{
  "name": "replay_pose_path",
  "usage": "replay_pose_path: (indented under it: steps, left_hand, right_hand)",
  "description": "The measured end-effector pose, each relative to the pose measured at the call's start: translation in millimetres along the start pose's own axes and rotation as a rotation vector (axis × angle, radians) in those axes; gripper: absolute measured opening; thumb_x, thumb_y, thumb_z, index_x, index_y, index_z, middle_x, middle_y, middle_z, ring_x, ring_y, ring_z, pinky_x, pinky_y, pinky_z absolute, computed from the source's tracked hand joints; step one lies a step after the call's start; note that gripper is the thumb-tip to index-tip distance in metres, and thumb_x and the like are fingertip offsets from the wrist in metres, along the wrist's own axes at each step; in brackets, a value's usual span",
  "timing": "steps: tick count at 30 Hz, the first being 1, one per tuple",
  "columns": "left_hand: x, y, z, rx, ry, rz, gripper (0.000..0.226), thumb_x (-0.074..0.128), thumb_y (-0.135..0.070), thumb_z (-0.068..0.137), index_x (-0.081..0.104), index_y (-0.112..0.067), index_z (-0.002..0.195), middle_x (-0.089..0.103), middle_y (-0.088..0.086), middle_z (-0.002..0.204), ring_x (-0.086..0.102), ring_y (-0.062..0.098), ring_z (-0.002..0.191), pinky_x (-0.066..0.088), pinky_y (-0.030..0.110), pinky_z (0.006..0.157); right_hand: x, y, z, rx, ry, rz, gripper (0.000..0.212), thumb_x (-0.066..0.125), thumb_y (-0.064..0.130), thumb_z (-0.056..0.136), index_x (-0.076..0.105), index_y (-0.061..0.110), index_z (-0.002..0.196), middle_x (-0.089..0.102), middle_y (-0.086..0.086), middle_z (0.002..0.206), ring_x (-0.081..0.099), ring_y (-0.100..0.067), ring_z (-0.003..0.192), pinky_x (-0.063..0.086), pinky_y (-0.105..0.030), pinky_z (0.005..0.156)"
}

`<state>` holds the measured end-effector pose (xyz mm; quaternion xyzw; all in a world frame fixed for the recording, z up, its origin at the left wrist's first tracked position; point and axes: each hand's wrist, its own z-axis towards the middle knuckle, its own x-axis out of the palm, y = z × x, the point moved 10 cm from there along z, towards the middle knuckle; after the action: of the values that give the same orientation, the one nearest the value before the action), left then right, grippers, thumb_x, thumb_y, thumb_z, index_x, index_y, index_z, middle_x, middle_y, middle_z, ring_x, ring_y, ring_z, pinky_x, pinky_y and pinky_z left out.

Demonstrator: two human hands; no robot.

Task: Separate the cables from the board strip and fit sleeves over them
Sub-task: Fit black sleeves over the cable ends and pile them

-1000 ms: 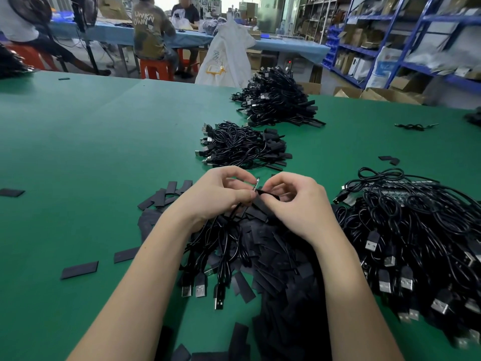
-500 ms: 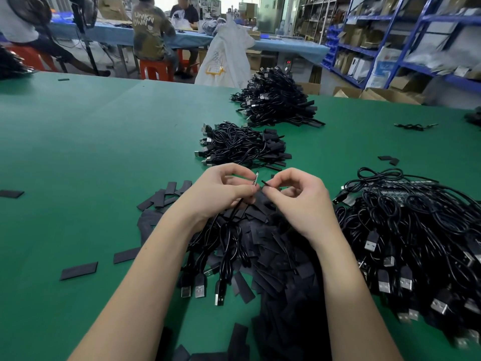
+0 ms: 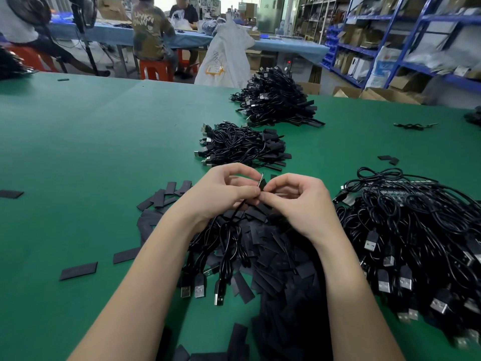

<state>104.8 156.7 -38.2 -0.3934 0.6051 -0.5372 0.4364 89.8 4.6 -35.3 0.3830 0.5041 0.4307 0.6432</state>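
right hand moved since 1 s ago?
Yes. The right hand rose slightly toward the near cable pile, its grip now pinching a black sleeve.

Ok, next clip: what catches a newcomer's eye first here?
Two hands at the centre: the left hand pinches a cable end and the right hand pinches a small black sleeve against it. Below them lies a heap of flat black sleeves, and a big tangle of black cables fills the right of the green table.

The right hand (image 3: 299, 201) now pinches a black sleeve (image 3: 263, 184) at the cable end (image 3: 261, 177), where before its fingers were a little apart from it. Both hands sit slightly higher over the pile.
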Motion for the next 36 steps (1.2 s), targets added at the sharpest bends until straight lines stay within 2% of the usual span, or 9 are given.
replay_pose_path:
  steps: [3,7,10,14,18,24,30,33,36]
  left_hand:
    - [0.1,-0.5,0.2,0.007,0.003,0.014,0.018,0.067,0.0,0.092,0.069,-0.015,0.101,0.076,0.002,0.087,0.069,0.012,0.073,0.044,0.013,0.053]
    - [-2.8,-1.2,0.6,0.031,-0.003,0.064,0.018,0.069,-0.001,0.091,0.069,-0.015,0.103,0.077,0.003,0.089,0.068,0.01,0.072,0.046,0.013,0.056]
    - [-2.9,-1.9,1.4,0.044,-0.012,0.141,0.018,0.073,-0.008,0.09,0.071,-0.022,0.102,0.075,-0.006,0.085,0.067,0.006,0.073,0.046,0.013,0.06]
    - [-1.2,-3.9,2.1,0.059,-0.004,0.182,0.016,0.075,-0.014,0.09,0.072,-0.026,0.1,0.072,-0.009,0.082,0.064,0.008,0.074,0.045,0.022,0.07]
    - [2.5,-7.2,2.0,0.064,0.017,0.189,0.019,0.075,-0.013,0.089,0.071,-0.022,0.104,0.073,-0.007,0.082,0.065,0.007,0.074,0.046,0.02,0.069]
    - [3.4,-7.3,1.5,0.061,0.025,0.177,0.017,0.075,-0.011,0.089,0.071,-0.018,0.104,0.075,-0.003,0.083,0.061,0.017,0.077,0.048,0.018,0.064]
    - [4.5,-7.4,3.0,0.076,0.027,0.205,0.012,0.075,-0.011,0.089,0.073,-0.017,0.1,0.073,-0.007,0.076,0.065,0.006,0.073,0.045,0.013,0.061]
    - [3.9,-7.6,2.6,0.081,0.029,0.205,0.012,0.075,-0.01,0.089,0.073,-0.016,0.1,0.073,-0.007,0.077,0.066,0.007,0.075,0.045,0.012,0.061]
    - [3.6,-10.3,0.8,0.094,0.042,0.212,0.012,0.075,-0.009,0.089,0.073,-0.016,0.098,0.074,-0.003,0.079,0.066,0.009,0.076,0.046,0.012,0.063]
  right_hand:
    - [0.3,-2.2,-0.2,0.025,0.007,0.051,0.019,0.088,0.014,0.075,0.073,0.022,0.084,0.078,0.004,0.078,0.074,-0.008,0.073,0.058,-0.025,0.072]
    - [-2.7,-12.5,-1.9,0.129,-0.001,0.254,0.026,0.086,0.015,0.079,0.076,0.019,0.102,0.08,-0.002,0.094,0.077,-0.021,0.091,0.06,-0.038,0.087]
    - [-8.1,-17.9,-3.6,0.206,-0.05,0.549,0.024,0.083,0.008,0.08,0.078,0.015,0.102,0.079,-0.009,0.099,0.076,-0.027,0.096,0.06,-0.026,0.078]
    - [-11.9,-15.3,-2.8,0.207,-0.092,0.693,0.015,0.083,0.01,0.078,0.082,0.019,0.09,0.079,-0.01,0.097,0.075,-0.019,0.089,0.058,-0.02,0.073]
    - [-10.3,-11.0,0.2,0.165,-0.125,0.71,0.014,0.085,0.01,0.077,0.081,0.016,0.09,0.079,-0.009,0.094,0.074,-0.017,0.084,0.057,-0.02,0.074]
    - [-12.7,-8.6,2.0,0.118,-0.155,0.697,0.03,0.089,0.02,0.065,0.08,0.015,0.093,0.079,-0.01,0.092,0.074,-0.015,0.08,0.057,-0.019,0.073]
    - [-14.6,-6.8,0.1,0.08,-0.171,0.57,0.019,0.087,0.013,0.078,0.079,0.018,0.094,0.079,-0.01,0.089,0.075,-0.018,0.079,0.059,-0.024,0.074]
    - [-14.4,-6.9,-0.7,0.083,-0.166,0.536,0.018,0.086,0.013,0.078,0.079,0.019,0.094,0.079,-0.009,0.089,0.074,-0.018,0.08,0.06,-0.027,0.079]
    - [-6.2,-8.7,-1.4,0.145,-0.085,0.602,0.02,0.086,0.011,0.075,0.078,0.015,0.093,0.079,-0.012,0.09,0.074,-0.018,0.08,0.059,-0.023,0.076]
